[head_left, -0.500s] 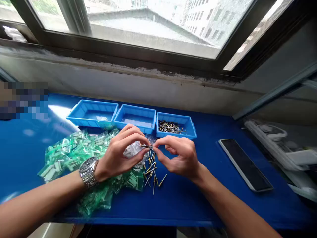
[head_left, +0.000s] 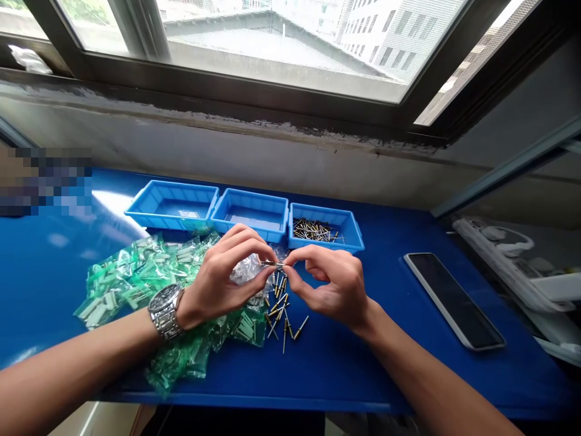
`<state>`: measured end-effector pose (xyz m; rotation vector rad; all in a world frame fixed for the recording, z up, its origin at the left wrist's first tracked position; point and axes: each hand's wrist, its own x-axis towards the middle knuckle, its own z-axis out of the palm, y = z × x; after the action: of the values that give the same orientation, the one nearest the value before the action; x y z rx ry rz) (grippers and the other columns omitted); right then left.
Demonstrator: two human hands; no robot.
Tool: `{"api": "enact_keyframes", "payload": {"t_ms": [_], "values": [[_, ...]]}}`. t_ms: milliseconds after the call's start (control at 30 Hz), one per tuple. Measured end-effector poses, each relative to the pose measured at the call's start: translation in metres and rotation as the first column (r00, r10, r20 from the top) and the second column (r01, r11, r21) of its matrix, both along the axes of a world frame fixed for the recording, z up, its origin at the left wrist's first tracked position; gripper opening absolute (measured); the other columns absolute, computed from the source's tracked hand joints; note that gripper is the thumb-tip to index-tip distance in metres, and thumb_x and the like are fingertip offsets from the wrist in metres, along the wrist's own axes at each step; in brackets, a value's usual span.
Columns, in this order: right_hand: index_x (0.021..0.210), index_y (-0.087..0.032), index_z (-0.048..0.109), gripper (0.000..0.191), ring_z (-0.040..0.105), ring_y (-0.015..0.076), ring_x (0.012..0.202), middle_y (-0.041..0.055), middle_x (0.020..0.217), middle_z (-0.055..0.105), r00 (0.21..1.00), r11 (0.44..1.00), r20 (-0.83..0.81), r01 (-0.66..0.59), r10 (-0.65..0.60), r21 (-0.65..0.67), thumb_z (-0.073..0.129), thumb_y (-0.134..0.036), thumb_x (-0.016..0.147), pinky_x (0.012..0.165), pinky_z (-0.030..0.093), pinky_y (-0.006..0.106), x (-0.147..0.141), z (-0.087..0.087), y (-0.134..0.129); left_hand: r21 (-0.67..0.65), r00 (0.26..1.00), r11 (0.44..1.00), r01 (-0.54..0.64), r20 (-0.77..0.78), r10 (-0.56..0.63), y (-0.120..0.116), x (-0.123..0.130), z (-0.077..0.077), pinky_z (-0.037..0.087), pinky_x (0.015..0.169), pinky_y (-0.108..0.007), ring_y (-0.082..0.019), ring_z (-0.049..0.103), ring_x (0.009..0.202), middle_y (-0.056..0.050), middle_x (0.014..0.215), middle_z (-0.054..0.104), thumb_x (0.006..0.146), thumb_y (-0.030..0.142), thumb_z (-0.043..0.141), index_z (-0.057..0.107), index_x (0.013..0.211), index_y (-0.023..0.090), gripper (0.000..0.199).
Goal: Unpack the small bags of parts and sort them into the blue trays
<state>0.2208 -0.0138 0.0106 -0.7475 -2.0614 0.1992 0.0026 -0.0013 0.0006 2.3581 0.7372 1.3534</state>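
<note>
Slim brass-and-steel pin [head_left: 274,264] is held in the air between our two hands, just above the loose heap and in front of the trays. Our left hand [head_left: 221,275], with a steel-link wristwatch [head_left: 165,311] on the wrist, is closed to a pinch, thumb and forefinger on the pin's near end. Our right hand [head_left: 327,284] pinches the far end the same way, other fingers curled in, so both hands are gripping the one pin with fingertips almost touching. Too small here for us to tell if it is one piece or two. Crumpled clear plastic bag [head_left: 247,270] lies just below and behind the pinch, by the left hand. State of play as it lies now: of the three shallow blue plastic trays, pins show only in the rightmost one [head_left: 325,213], a sizeable batch of gold-and-steel pins [head_left: 312,230] lying jumbled on its floor. Middle blue tray [head_left: 249,200] and leftmost blue tray [head_left: 172,192] show no pins. Left out on the blue tabletop [head_left: 363,369]: scattered heap of loose gold-and-steel pins [head_left: 280,312] right under our hands, plus a spread of green-tinted plastic bags of small parts [head_left: 131,272] to the left. Black-screened phone in a white case [head_left: 454,301] lies well off to the right
</note>
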Motion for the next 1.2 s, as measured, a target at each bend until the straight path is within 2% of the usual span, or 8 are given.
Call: {"api": "enact_keyframes", "payload": {"t_ms": [233, 600, 733, 867, 967, 1033, 1133, 1200], "values": [[0.095, -0.017, 0.071, 0.006, 0.057, 0.0082, 0.052, 0.0006, 0.078, 0.077, 0.998, 0.997, -0.022, -0.052, 0.053, 0.054, 0.075, -0.013, 0.092, 0.053, 0.049, 0.022, -0.004, 0.000, -0.005, -0.017, 0.996, 0.997, 0.076, -0.043, -0.077, -0.002, 0.002, 0.000, 0.053, 0.079, -0.037, -0.021, 0.059, 0.089, -0.006, 0.092, 0.071, 0.091, 0.006, 0.073, 0.067, 0.099, 0.015, 0.013], [0.096, -0.016, 0.076, 0.008, 0.061, 0.0113, 0.061, 0.0018, 0.079, 0.074, 0.989, 0.992, 0.143, -0.029, 0.046, -0.121, 0.069, -0.019, 0.096, 0.052, 0.044, 0.024, 0.006, -0.004, 0.008, -0.005, 0.999, 1.000, -0.019, -0.048, 0.018, 0.000, 0.001, -0.003, 0.054, 0.082, -0.038, -0.021, 0.062, 0.093, -0.005, 0.098, 0.072, 0.095, 0.012, 0.072, 0.067, 0.105, 0.017, 0.012], [0.092, -0.016, 0.076, 0.009, 0.064, 0.0124, 0.064, 0.0023, 0.081, 0.076, 0.967, 0.979, 0.179, 0.196, -0.182, -0.060, 0.069, -0.019, 0.096, 0.055, 0.043, 0.025, 0.023, 0.005, 0.018, -0.044, 0.996, 0.996, -0.076, -0.042, 0.074, 0.001, 0.000, -0.005, 0.054, 0.085, -0.038, -0.021, 0.063, 0.098, -0.006, 0.103, 0.072, 0.099, 0.015, 0.067, 0.066, 0.112, 0.016, 0.013], [0.086, -0.018, 0.076, 0.013, 0.062, 0.0148, 0.060, 0.0007, 0.071, 0.071, 0.834, 0.876, 0.314, 0.482, -0.453, -0.015, 0.071, -0.027, 0.095, 0.055, 0.037, 0.027, 0.046, 0.013, 0.030, -0.061, 0.996, 0.995, -0.076, -0.051, 0.073, 0.000, 0.000, -0.004, 0.052, 0.086, -0.037, -0.020, 0.062, 0.098, -0.005, 0.102, 0.072, 0.101, 0.013, 0.063, 0.066, 0.108, 0.016, 0.009], [0.084, -0.020, 0.076, 0.016, 0.056, 0.0140, 0.055, -0.0013, 0.065, 0.064, 0.782, 0.821, 0.328, 0.571, -0.531, -0.032, 0.074, -0.033, 0.093, 0.055, 0.034, 0.027, 0.055, 0.015, 0.034, -0.055, 0.996, 0.996, -0.076, -0.053, 0.073, 0.000, 0.001, -0.004, 0.052, 0.085, -0.037, -0.020, 0.062, 0.098, -0.005, 0.102, 0.072, 0.100, 0.012, 0.062, 0.066, 0.107, 0.017, 0.009], [0.083, -0.019, 0.076, 0.019, 0.049, 0.0127, 0.052, -0.0031, 0.059, 0.055, 0.816, 0.842, 0.318, 0.532, -0.482, -0.090, 0.074, -0.035, 0.093, 0.055, 0.033, 0.027, 0.056, 0.017, 0.033, -0.054, 0.996, 0.996, -0.077, -0.055, 0.074, 0.000, 0.001, -0.004, 0.052, 0.085, -0.037, -0.020, 0.062, 0.097, -0.004, 0.101, 0.072, 0.100, 0.012, 0.063, 0.066, 0.105, 0.017, 0.008], [0.081, -0.019, 0.074, 0.023, 0.039, 0.0111, 0.050, -0.0063, 0.055, 0.041, 0.929, 0.877, 0.337, 0.286, -0.154, -0.386, 0.072, -0.037, 0.094, 0.052, 0.032, 0.025, 0.054, 0.024, 0.028, -0.052, 0.996, 0.996, -0.076, -0.060, 0.073, 0.001, 0.001, -0.004, 0.052, 0.083, -0.037, -0.021, 0.062, 0.096, -0.005, 0.099, 0.072, 0.100, 0.013, 0.064, 0.066, 0.102, 0.018, 0.005], [0.083, -0.019, 0.076, 0.020, 0.038, 0.0106, 0.051, -0.0068, 0.057, 0.040, 0.932, 0.771, 0.331, 0.103, 0.146, -0.628, 0.074, -0.037, 0.093, 0.049, 0.032, 0.023, 0.052, 0.029, 0.024, -0.050, 0.996, 0.996, -0.073, -0.062, 0.070, 0.001, 0.001, -0.003, 0.052, 0.083, -0.037, -0.021, 0.062, 0.094, -0.005, 0.097, 0.072, 0.100, 0.013, 0.064, 0.065, 0.100, 0.018, 0.005]]}}
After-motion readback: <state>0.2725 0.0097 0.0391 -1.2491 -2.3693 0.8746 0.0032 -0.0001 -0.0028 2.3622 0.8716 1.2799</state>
